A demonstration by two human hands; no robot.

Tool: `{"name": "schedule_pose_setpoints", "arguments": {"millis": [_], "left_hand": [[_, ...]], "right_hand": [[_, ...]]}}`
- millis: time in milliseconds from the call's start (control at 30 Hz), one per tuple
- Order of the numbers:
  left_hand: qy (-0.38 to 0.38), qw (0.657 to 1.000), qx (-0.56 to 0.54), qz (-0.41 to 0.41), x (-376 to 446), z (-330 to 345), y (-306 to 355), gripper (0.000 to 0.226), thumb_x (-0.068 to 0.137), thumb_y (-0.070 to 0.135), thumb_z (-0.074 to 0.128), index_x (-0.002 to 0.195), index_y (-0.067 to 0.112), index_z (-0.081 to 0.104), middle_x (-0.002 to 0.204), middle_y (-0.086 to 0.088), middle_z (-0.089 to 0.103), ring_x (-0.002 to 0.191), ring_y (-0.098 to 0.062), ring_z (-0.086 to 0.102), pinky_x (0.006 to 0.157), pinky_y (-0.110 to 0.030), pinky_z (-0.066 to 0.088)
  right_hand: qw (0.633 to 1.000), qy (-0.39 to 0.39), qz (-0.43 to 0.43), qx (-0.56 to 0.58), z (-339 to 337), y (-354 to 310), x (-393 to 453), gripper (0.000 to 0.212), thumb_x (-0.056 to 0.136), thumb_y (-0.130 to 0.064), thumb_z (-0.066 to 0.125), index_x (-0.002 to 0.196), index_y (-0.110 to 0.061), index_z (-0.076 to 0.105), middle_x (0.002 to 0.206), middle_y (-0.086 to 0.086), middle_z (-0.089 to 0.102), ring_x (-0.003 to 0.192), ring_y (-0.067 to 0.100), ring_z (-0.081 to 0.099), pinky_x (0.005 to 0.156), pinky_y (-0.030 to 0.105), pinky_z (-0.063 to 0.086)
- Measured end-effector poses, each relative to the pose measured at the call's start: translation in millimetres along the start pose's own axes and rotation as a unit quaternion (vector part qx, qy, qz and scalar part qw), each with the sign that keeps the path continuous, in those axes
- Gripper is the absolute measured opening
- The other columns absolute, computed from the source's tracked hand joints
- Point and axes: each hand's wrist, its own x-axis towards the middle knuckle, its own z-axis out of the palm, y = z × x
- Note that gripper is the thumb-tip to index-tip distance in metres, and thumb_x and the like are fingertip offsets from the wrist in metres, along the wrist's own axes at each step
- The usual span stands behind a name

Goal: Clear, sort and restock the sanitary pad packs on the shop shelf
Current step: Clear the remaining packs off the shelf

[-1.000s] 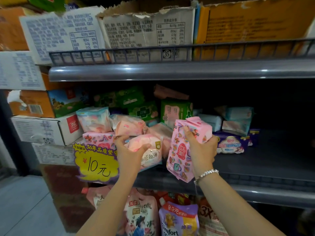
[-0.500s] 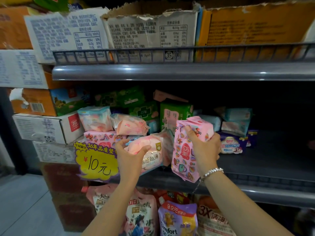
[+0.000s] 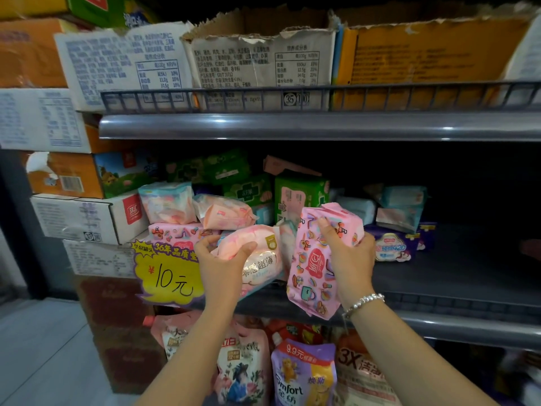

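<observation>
Two packs are in hand, left hand (image 3: 218, 266) fingers curled on the pale pink pack (image 3: 257, 256) at the shelf (image 3: 439, 288) lip, right hand (image 3: 349, 259) clamping the patterned pink pack (image 3: 314, 265) (hanging past the edge), so lift each clear before sorting

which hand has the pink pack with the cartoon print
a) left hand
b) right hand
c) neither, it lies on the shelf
b: the right hand grips the patterned pink pack upright at the shelf edge, while the left hand holds a paler pink pack.
</observation>
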Motion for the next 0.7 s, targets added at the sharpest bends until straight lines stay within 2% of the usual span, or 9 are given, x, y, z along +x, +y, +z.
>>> {"name": "schedule_pose_setpoints", "arguments": {"millis": [100,200,333,433,500,600,700], "left_hand": [[-0.012,1.000,-0.009,-0.010,-5.6,-5.8,4.1,0.067,0.074,0.022,0.083,0.126,0.010,0.042,0.116,0.003,0.044,0.104,-0.014,0.044,0.083,-0.023,0.033],[-0.030,0.999,-0.004,-0.034,-13.6,-16.3,5.7,0.065,0.073,0.025,0.083,0.122,0.014,0.043,0.118,-0.001,0.048,0.104,-0.018,0.051,0.080,-0.027,0.039],[-0.063,0.995,0.006,-0.076,-30.4,-38.1,0.9,0.059,0.072,0.028,0.084,0.114,0.018,0.044,0.112,-0.004,0.054,0.094,-0.019,0.057,0.068,-0.027,0.048],[-0.087,0.987,0.011,-0.138,-41.2,-57.0,-7.9,0.059,0.069,0.028,0.086,0.112,0.018,0.045,0.111,-0.006,0.058,0.096,-0.023,0.061,0.082,-0.040,0.053],[-0.121,0.976,0.009,-0.182,-50.4,-70.6,-13.7,0.067,0.058,0.030,0.092,0.107,0.020,0.048,0.114,-0.009,0.060,0.100,-0.028,0.063,0.090,-0.048,0.053],[-0.190,0.955,0.003,-0.228,-67.9,-92.3,-23.7,0.085,0.038,0.029,0.091,0.110,0.024,0.047,0.114,-0.011,0.061,0.101,-0.030,0.065,0.086,-0.047,0.055],[-0.198,0.945,0.022,-0.260,-82.1,-112.5,-41.6,0.106,0.027,0.031,0.099,0.121,0.023,0.049,0.118,-0.011,0.062,0.103,-0.030,0.066,0.085,-0.047,0.056]], "right_hand": [[0.999,-0.032,0.023,0.014,-5.8,6.0,-4.3,0.088,0.024,-0.094,0.066,0.089,-0.040,0.042,0.109,-0.002,0.063,0.103,0.027,0.063,0.094,0.053,0.048],[0.996,-0.070,0.044,0.037,-16.0,6.1,-18.2,0.085,0.028,-0.085,0.073,0.090,-0.035,0.043,0.109,0.003,0.063,0.095,0.025,0.067,0.084,0.047,0.056],[0.989,-0.126,0.073,0.017,-30.2,12.4,-36.1,0.099,0.034,-0.080,0.076,0.109,-0.023,0.048,0.109,0.006,0.066,0.090,0.024,0.070,0.081,0.045,0.058],[0.977,-0.179,0.115,-0.011,-41.5,22.2,-51.7,0.090,0.053,-0.070,0.077,0.119,-0.013,0.052,0.101,0.007,0.072,0.082,0.023,0.073,0.077,0.042,0.060],[0.962,-0.222,0.154,-0.034,-47.5,29.7,-60.7,0.091,0.054,-0.071,0.075,0.118,-0.009,0.058,0.095,0.009,0.074,0.079,0.024,0.074,0.077,0.043,0.060],[0.939,-0.276,0.197,-0.058,-48.7,44.8,-74.8,0.070,0.069,-0.065,0.071,0.108,-0.007,0.068,0.087,0.010,0.076,0.084,0.027,0.073,0.088,0.046,0.056],[0.914,-0.322,0.240,-0.062,-47.0,61.7,-90.6,0.072,0.064,-0.072,0.070,0.108,-0.015,0.071,0.095,0.009,0.075,0.098,0.028,0.070,0.094,0.052,0.052]]}}
